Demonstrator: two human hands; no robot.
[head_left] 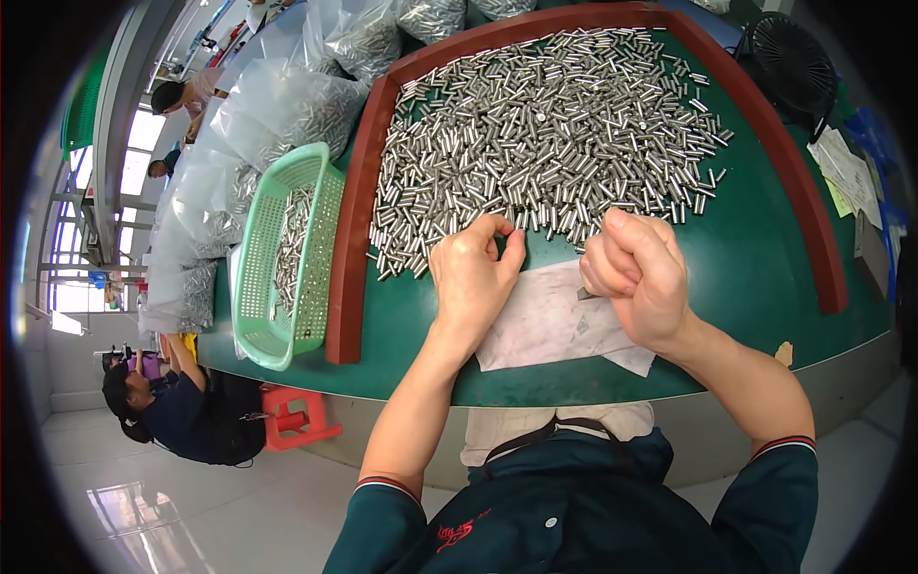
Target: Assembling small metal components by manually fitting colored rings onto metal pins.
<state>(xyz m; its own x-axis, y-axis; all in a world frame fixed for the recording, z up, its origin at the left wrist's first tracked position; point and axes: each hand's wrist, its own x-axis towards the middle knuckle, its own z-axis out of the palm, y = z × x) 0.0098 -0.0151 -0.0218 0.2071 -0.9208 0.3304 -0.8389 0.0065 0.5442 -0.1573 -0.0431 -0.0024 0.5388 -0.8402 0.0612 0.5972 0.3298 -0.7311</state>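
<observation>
A broad heap of short shiny metal pins [564, 124] lies on the green tabletop in front of me. At its near edge is my left hand [470, 273], its fingers curled and the thumb close to the bent index finger. Whatever is between them is hidden. To the right, my right hand [639, 277] is closed in a fist above a stained whitish cloth [535, 316]. A small dark grey piece [586, 294] shows below its curled fingers, but I cannot tell if it is held or lies on the cloth.
A red-brown raised border [359, 230] frames the heap on three sides. Left of it stands a light green basket [253, 287] with pins inside, beside clear bags [287, 110] of pins. A black fan [789, 62] and papers [846, 172] are at right. A person [182, 407] sits at far left.
</observation>
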